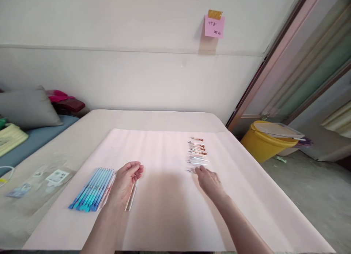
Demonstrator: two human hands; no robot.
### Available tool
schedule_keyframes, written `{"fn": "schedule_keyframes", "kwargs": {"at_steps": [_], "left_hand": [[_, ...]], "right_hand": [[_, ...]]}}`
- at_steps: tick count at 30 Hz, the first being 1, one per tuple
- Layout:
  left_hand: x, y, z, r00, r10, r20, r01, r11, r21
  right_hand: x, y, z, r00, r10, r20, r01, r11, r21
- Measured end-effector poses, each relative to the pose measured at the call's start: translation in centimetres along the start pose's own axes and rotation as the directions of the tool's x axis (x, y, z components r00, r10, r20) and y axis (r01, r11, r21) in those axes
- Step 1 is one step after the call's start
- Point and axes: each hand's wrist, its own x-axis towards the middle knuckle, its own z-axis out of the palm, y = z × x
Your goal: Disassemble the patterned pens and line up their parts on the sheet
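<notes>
My left hand (pixel 128 177) hovers palm inward with its fingers curled, and nothing shows sticking out of them. Beneath it lie a couple of slim pens (pixel 132 197), partly covered by the wrist. Left of that wrist is a neat row of blue and turquoise pens (pixel 91 190), with pale, red-marked pens (pixel 107 191) beside them. My right hand (pixel 208 179) is closed on a clear pen (pixel 190 170), whose dark tip points left past the fingertips. Just beyond it, clear pens (pixel 199 159) and pens with brown ends (pixel 201 149) lie in a column.
A pale pink sheet (pixel 161 148) covers much of the table. Clear plastic packaging (pixel 35 184) with a white label lies at the left. A grey cushion (pixel 27 107) rests beyond it. A yellow bin (pixel 256 142) stands on the floor at the right. A pink note (pixel 214 26) is taped to the wall.
</notes>
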Motion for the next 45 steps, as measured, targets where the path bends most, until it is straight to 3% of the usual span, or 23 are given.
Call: {"fn": "schedule_keyframes", "kwargs": {"at_steps": [4,13,17,21,24,27,29,39,45], "left_hand": [[-0.2,-0.1,0.2,1.0,-0.003,0.014,0.003,1.0,0.01],[0.0,-0.2,0.2,1.0,-0.002,0.024,0.002,1.0,0.007],[0.6,0.9,-1.3,0.988,0.116,-0.105,-0.112,0.993,0.043],[1.1,1.7,-2.7,0.939,0.264,-0.222,-0.198,0.939,0.281],[1.2,1.0,-2.6,0.954,0.264,-0.14,-0.152,0.833,0.532],[1.1,-0.7,-1.7,0.973,0.231,-0.01,-0.131,0.586,0.8],[1.0,-1.8,-1.1,0.973,0.228,0.021,-0.135,0.5,0.856],[1.8,-3.4,-0.9,0.978,0.207,0.038,-0.126,0.431,0.894],[2.3,-5.2,0.5,0.989,0.14,0.044,-0.109,0.505,0.856]], "right_hand": [[1.2,2.1,0.1,0.998,0.049,-0.027,-0.049,0.998,-0.026],[1.3,2.0,0.3,0.993,0.101,-0.058,-0.102,0.995,-0.019],[0.1,1.1,-1.1,0.991,0.082,-0.102,-0.081,0.997,0.008],[-1.4,-1.2,-1.7,0.99,0.007,-0.14,0.001,0.998,0.055],[-2.3,-3.2,-1.6,0.987,-0.116,-0.111,0.124,0.99,0.066],[-2.7,-4.6,-1.5,0.979,-0.191,-0.078,0.196,0.978,0.065],[-2.7,-4.9,-1.6,0.976,-0.206,-0.07,0.211,0.976,0.063],[-2.8,-4.9,-2.1,0.985,-0.164,-0.058,0.17,0.978,0.125],[-3.1,-6.2,-2.8,0.988,-0.154,-0.031,0.157,0.944,0.291]]}}
